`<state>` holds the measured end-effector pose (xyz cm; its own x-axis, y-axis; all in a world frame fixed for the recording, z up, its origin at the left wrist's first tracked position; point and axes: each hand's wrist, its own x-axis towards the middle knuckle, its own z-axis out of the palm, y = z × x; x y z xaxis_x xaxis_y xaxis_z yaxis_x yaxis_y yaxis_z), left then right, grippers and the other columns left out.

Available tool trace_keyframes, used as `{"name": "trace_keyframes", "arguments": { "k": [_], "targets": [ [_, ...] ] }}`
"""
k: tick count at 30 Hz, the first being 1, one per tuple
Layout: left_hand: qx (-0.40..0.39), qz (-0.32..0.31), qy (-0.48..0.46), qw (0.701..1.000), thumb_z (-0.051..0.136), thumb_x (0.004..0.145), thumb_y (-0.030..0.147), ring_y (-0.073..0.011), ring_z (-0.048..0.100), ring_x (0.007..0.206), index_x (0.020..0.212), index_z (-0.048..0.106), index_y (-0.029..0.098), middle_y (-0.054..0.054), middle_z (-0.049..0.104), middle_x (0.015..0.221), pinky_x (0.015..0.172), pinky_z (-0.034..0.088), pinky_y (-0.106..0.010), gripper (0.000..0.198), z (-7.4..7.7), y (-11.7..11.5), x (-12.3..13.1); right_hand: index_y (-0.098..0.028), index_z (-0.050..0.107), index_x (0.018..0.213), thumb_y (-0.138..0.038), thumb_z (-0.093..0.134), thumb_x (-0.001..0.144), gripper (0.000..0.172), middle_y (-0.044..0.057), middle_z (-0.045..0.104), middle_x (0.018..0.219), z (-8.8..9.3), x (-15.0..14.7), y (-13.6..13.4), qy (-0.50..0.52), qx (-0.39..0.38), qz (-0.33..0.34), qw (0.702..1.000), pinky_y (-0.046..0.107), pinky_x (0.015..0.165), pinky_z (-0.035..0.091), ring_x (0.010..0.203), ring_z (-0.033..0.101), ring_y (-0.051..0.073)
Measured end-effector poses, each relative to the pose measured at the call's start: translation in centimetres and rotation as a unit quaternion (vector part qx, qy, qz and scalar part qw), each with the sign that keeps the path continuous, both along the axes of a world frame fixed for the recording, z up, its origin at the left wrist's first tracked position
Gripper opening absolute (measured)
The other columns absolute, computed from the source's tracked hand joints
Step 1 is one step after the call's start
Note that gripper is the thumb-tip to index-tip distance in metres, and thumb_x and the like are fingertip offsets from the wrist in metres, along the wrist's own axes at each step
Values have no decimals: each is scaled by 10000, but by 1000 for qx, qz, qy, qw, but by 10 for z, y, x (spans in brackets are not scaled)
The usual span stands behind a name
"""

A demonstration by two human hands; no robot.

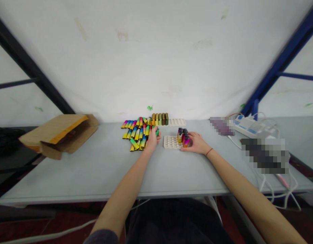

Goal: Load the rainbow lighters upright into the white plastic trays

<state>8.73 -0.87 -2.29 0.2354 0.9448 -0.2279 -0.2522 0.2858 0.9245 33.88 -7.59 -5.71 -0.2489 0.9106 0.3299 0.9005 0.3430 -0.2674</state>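
Note:
My left hand (152, 138) is closed at the right edge of a pile of small tubes. A green piece (157, 131) shows between its fingers, mostly hidden by them. The loose tubes (136, 134) lie flat and shade from gold into blue, green, red and magenta. My right hand (196, 143) grips the right end of a white tray with holes (171, 142), thumb at its near edge and fingers behind. Several black-topped tubes (186, 140) in yellow, red and magenta stand upright in that end of the tray, beside my fingers.
Behind the pile, rows of gold-to-dark tubes (160, 119) stand upright next to another white holed tray (177, 122). An open cardboard box (62, 132) lies at left. A power strip (250, 126), loose white cables (267, 183) and blurred-out items occupy the right side.

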Motion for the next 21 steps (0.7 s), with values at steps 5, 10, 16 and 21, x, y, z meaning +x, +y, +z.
{"name": "trace_keyframes", "arguments": {
  "k": [5,10,16,21],
  "targets": [
    [9,17,10,1000,389,906,514,-49,162,329,575,356,211,80,247,427,357,98,-172,450,-2,-2,1,-197,684,1227,-754,734,653,802,178,638,1310,1,-1,-1,0,-3,-3,1000,548,1029,431,1204,572,407],
    [-3,8,5,1000,337,911,441,-53,124,319,560,336,220,81,220,420,346,74,-176,415,0,0,0,-189,672,1247,-756,724,666,813,184,631,1326,2,-1,-1,-3,-4,-2,1000,559,1037,425,1216,563,410],
    [-6,3,-15,1000,304,897,464,-59,105,317,566,320,230,81,218,426,331,83,-182,405,1,3,-3,-206,665,1255,-755,706,690,789,176,631,1325,2,0,0,0,-8,-3,1000,546,1027,434,1217,563,403],
    [5,15,-27,1000,320,904,483,-56,115,321,573,315,224,80,221,430,337,84,-176,420,-1,2,-3,-197,662,1251,-755,702,691,791,178,631,1322,2,1,0,1,-12,-4,1000,543,1037,427,1216,565,398]
  ]
}}
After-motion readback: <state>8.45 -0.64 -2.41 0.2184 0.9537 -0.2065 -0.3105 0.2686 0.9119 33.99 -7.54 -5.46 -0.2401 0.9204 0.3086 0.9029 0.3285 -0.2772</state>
